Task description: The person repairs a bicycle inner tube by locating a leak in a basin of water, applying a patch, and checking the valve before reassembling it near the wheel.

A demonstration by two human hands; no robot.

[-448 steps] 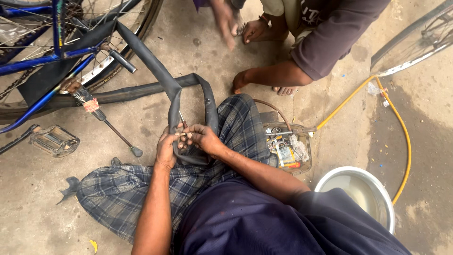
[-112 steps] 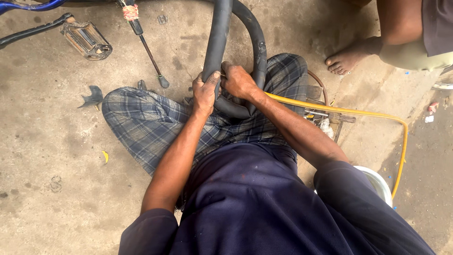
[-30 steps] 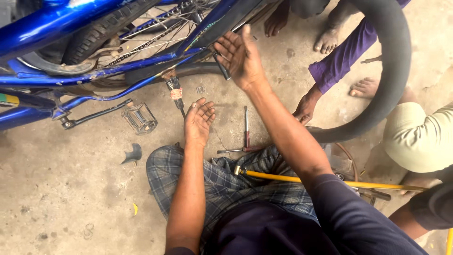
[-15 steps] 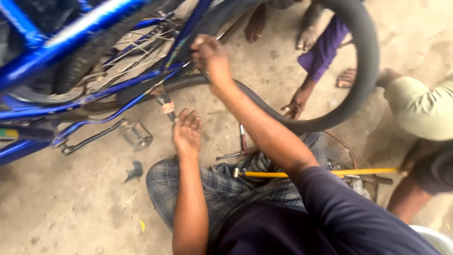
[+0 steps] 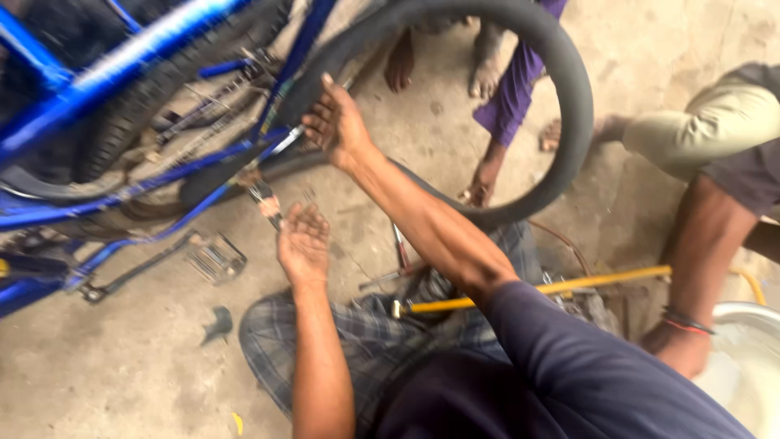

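My right hand [image 5: 337, 122] reaches up and forward, its fingers curled on the left end of a black inner tube [image 5: 569, 122], close to the blue bicycle frame [image 5: 122, 57]. The tube arcs over the top and bends back down to the right. My left hand [image 5: 305, 240] hovers lower with the palm up and fingers apart, holding nothing. Just beyond it a screwdriver [image 5: 264, 202] lies on the concrete. A yellow hose [image 5: 552, 286] crosses my lap over the checked cloth [image 5: 357, 333].
A bicycle wheel [image 5: 162, 97] and pedal [image 5: 215, 258] lie at left. Another person's bare feet [image 5: 398, 65] and purple trouser leg [image 5: 520, 81] are at the top. A second person's arm [image 5: 691, 268] rests by a metal basin [image 5: 747, 358] at right.
My right hand went from open in the air to the inner tube, and the tube's loop swung left toward the bicycle. My left hand stayed low and open.
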